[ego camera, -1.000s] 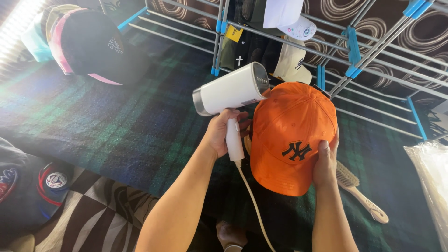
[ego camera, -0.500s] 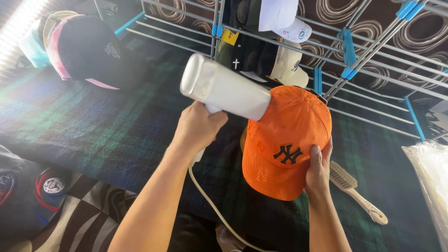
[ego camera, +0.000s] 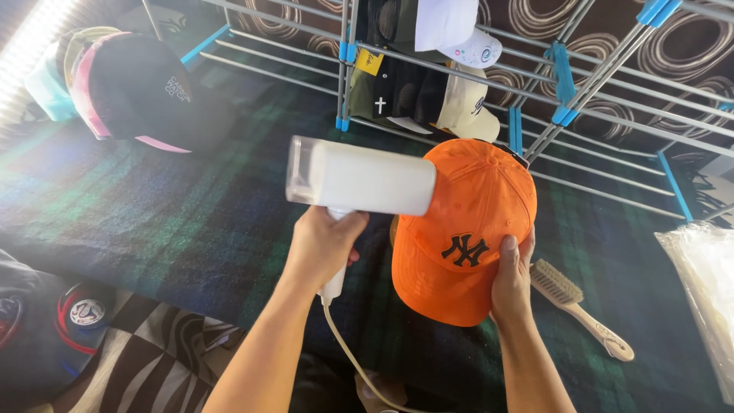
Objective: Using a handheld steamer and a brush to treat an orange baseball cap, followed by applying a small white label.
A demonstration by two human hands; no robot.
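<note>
The nozzle end of the white handheld steamer (ego camera: 359, 179) was hidden, pressed against the orange cap (ego camera: 462, 229) just right of centre frame. Its handle was mostly swallowed by the left hand (ego camera: 325, 243), fingers wrapped tight around it, and the white cord (ego camera: 348, 356) ran off the bottom edge. The steamer's long body lay almost level, left to right, business end aimed right into the cap's crown. That cap was bright orange with a dark embroidered emblem on the front, brim pointing down toward the lower frame. The right hand (ego camera: 511, 281) clamped the brim's right edge, thumb on top, the other fingers out of sight beneath. A wooden brush (ego camera: 577, 306) lay just right on the plaid blanket (ego camera: 176, 222).
</note>
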